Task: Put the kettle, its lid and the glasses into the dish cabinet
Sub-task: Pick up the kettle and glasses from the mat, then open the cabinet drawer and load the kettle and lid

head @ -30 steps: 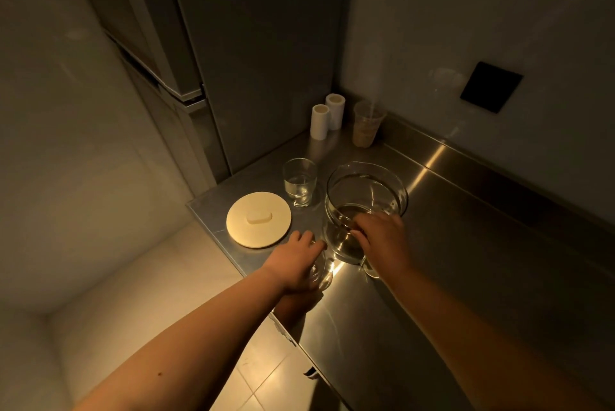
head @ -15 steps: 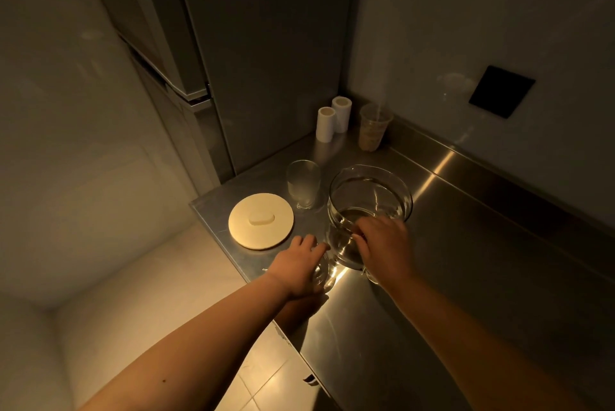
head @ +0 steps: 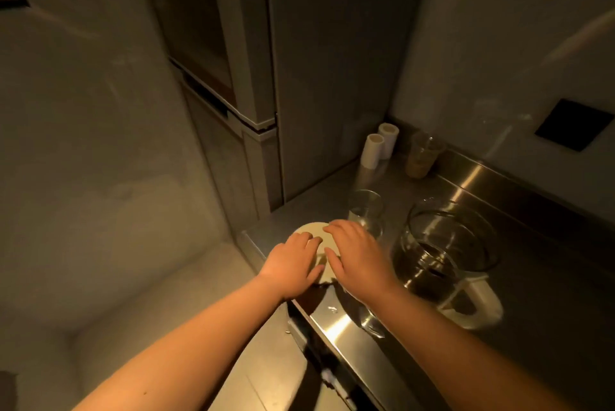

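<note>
The cream lid [head: 314,229] is covered by the left hand [head: 293,266] and right hand [head: 357,256], fingers spread flat, presumably for lifting. The glass kettle [head: 446,254] and 1 drinking glass [head: 365,211] are left on the steel counter [head: 532,277].

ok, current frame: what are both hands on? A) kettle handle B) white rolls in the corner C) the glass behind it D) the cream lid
D: the left hand and right hand both lie over the cream lid at the counter's edge, while the kettle stands untouched to the right.
</note>
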